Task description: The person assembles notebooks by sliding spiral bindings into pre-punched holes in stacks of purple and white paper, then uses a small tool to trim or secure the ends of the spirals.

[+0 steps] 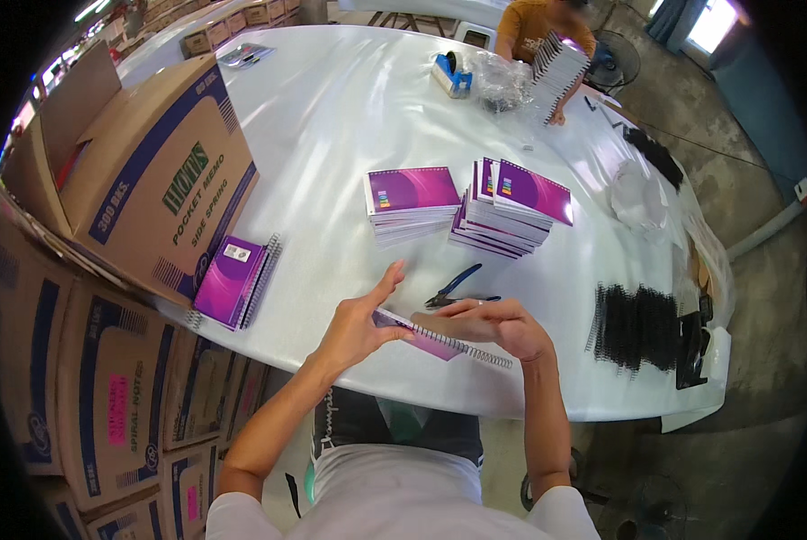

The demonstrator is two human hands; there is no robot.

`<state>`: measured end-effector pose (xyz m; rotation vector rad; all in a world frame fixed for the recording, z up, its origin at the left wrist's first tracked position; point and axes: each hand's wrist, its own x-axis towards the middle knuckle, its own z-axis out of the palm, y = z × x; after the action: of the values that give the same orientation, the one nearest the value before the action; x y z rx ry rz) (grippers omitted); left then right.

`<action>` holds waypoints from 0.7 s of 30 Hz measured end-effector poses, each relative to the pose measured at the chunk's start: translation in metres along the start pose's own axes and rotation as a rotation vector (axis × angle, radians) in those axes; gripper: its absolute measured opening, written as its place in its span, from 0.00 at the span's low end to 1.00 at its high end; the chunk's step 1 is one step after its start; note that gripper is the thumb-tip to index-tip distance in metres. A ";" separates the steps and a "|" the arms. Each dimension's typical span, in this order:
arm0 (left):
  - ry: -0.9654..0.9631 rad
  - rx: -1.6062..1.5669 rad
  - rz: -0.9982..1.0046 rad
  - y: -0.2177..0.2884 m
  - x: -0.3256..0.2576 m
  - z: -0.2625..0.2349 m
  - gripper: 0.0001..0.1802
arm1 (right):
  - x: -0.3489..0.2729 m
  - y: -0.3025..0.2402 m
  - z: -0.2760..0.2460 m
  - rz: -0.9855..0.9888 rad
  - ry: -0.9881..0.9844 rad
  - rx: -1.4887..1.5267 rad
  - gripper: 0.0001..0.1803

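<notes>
A small purple notebook [435, 344] is held tilted above the table's front edge by my left hand [357, 326], thumb and fingers closed round its left end. Along its upper edge runs a wire spiral [486, 353], whose right end sticks out past the cover. My right hand [498, 326] lies over the spiral with its fingers stretched out flat; the palm side is hidden. Just beyond my hands rest blue-handled pliers [453, 286]. Two stacks of purple notebooks, a left stack [412, 191] and a taller right stack [511, 211], stand farther back.
Black spiral coils [636, 328] lie at the right. Bound notebooks [233, 281] lean by a large cardboard box [165, 171] at the left, with more cartons [116, 387] below. Across the table [322, 117], a person [547, 36] holds a notebook stack near a blue tape dispenser [453, 76].
</notes>
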<state>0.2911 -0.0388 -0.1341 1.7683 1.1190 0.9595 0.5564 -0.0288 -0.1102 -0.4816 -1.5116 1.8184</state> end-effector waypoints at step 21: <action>0.017 -0.235 -0.080 -0.022 -0.004 0.007 0.58 | 0.034 -0.014 0.022 0.265 0.059 -0.398 0.20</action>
<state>0.2891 -0.0383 -0.1572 1.5186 1.0340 1.0153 0.5226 -0.0185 -0.0865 -0.9576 -1.8457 1.6740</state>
